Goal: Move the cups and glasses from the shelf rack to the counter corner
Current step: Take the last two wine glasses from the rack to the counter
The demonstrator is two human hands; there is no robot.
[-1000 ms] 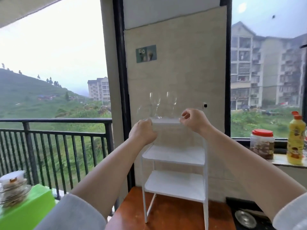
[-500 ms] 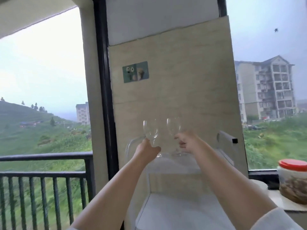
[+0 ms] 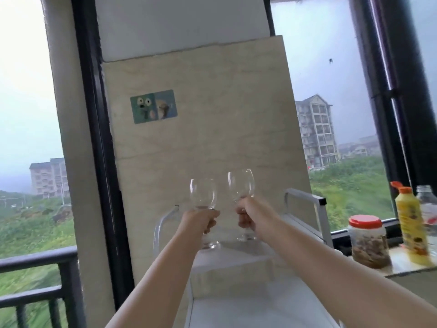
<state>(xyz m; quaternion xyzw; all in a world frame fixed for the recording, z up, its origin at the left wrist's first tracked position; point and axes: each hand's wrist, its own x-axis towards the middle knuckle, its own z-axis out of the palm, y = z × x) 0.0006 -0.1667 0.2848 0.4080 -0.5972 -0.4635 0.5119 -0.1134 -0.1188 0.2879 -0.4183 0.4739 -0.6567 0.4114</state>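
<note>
Two clear stemmed wine glasses stand side by side over the top tier of the white shelf rack (image 3: 305, 223). My left hand (image 3: 201, 221) grips the stem of the left glass (image 3: 203, 195), its foot just above or on the shelf. My right hand (image 3: 248, 216) grips the stem of the right glass (image 3: 240, 185), whose foot shows below my fingers. Whether the feet touch the shelf I cannot tell. A lower white tier of the rack (image 3: 248, 311) shows between my forearms.
On the window ledge to the right stand a red-lidded jar (image 3: 369, 242), a yellow bottle (image 3: 410, 223) and a clear bottle (image 3: 428, 209). A beige tiled wall panel (image 3: 205, 138) rises behind the rack. A black balcony railing (image 3: 35, 278) is at the left.
My view has moved closer and lower-right toward the rack top. Both hands went from the rack's top edge to the glass stems and now grip them.
</note>
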